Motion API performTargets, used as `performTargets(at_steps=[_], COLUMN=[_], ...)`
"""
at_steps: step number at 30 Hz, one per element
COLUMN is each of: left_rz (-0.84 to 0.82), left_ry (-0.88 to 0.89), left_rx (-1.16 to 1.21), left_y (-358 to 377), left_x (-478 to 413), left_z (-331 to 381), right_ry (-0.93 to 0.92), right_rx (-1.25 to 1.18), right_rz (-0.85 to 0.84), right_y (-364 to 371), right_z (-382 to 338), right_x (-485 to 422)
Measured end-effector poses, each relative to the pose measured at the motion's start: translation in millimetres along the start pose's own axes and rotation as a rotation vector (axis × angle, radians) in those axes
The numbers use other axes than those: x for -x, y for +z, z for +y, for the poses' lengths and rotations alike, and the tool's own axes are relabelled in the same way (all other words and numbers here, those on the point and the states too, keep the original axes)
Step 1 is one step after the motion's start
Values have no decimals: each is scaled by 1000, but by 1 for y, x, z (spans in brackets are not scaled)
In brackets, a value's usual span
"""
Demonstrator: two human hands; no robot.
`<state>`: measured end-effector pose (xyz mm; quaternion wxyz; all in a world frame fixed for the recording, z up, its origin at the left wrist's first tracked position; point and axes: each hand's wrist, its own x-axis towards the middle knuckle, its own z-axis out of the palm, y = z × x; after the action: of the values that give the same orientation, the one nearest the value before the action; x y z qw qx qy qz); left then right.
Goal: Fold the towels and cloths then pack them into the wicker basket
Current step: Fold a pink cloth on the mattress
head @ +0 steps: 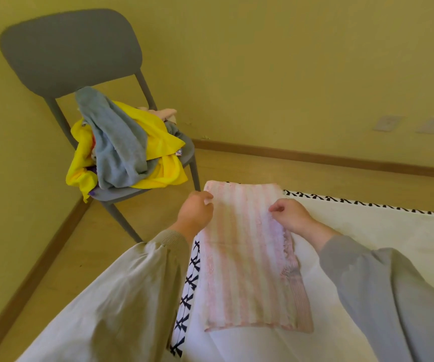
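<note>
**A:** Head view, item one?

**B:** Pink striped towel (247, 257), one. It lies flat as a long, narrow strip on a white cover (380, 244) with a border of black crosses. It runs from the near side to the cover's far-left corner, and a frilled edge shows along its right side.

**A:** Hands?

**B:** Two, both in grey sleeves. The left hand (196, 212) is at the towel's far-left corner, fingers curled, pinching the edge there. The right hand (292, 215) is at the towel's right edge, a little nearer than the left, with fingers curled in and pinching the fabric. Neither hand is spread wide.

**A:** Other cloths?

**B:** An unfolded heap on the seat of a grey chair (72, 53), which stands left of the cover and well apart from the pink striped towel. On top is a grey towel (119, 145), draped over a yellow cloth (163, 145) that hangs off the seat's front. A pale pink cloth (167, 112) sits at the back of the heap. I can't make out the smaller pieces underneath.

**A:** Surroundings?

**B:** A yellow wall, a wooden floor (262, 165) with a brown skirting board, and two wall sockets (388, 123) low on the right.
</note>
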<state>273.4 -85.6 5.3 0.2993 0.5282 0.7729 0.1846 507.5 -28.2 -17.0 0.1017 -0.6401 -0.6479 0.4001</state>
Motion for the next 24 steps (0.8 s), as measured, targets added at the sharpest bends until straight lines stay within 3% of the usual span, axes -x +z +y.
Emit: performTargets(at_steps=[3, 7, 14, 19, 24], left_rz=[-42, -111, 9, 35, -87], left_ry=[-69, -198, -309, -101, 66], left_rx=[150, 426, 502, 535, 534], left_y=[4, 7, 11, 3, -15], left_x=[-21, -40, -56, -45, -31], left_z=[0, 9, 18, 20, 28], right_ry=[-27, -72, -97, -232, -372], right_rx=[80, 218, 249, 200, 273], right_rz=[42, -42, 3, 133, -11], right_y=[3, 9, 13, 11, 5], right_z=[4, 7, 5, -27, -72], right_x=[-14, -18, -16, -14, -20])
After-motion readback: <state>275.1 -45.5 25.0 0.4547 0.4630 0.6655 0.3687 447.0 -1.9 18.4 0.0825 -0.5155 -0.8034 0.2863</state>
